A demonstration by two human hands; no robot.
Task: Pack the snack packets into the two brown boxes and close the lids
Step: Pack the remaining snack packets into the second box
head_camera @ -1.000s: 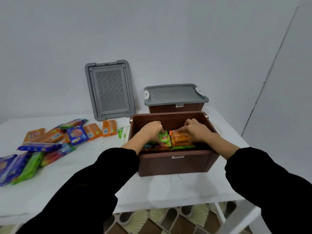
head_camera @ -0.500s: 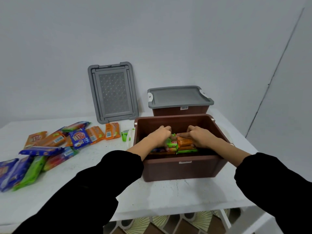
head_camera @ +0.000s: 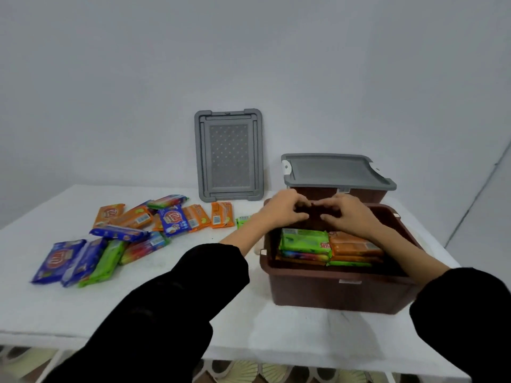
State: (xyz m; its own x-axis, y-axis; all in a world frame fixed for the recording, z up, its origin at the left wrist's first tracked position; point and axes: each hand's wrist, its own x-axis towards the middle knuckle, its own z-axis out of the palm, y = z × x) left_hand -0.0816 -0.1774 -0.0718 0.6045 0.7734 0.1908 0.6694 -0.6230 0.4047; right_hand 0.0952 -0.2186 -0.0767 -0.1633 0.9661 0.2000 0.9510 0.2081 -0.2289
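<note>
An open brown box (head_camera: 331, 291) stands at the table's front right, holding stacked snack packets: green ones (head_camera: 304, 239) on the left, orange ones (head_camera: 354, 246) on the right. My left hand (head_camera: 284, 210) and my right hand (head_camera: 345, 214) hover over the box's far side, fingers curled and apart, holding nothing. Behind it sits a second brown box (head_camera: 359, 192) with its grey lid (head_camera: 334, 170) on. Another grey lid (head_camera: 229, 156) leans upright against the wall. Several loose packets (head_camera: 124, 233) in orange, blue and green lie on the table to the left.
The white table (head_camera: 83, 313) ends close to the open box on the right, with a patterned floor below the front edge. A small green packet (head_camera: 243, 221) lies just left of the open box. A plain wall rises behind.
Both hands have lifted off the packets in the open box and now hover above its far side. The camera has swung right and closer.
</note>
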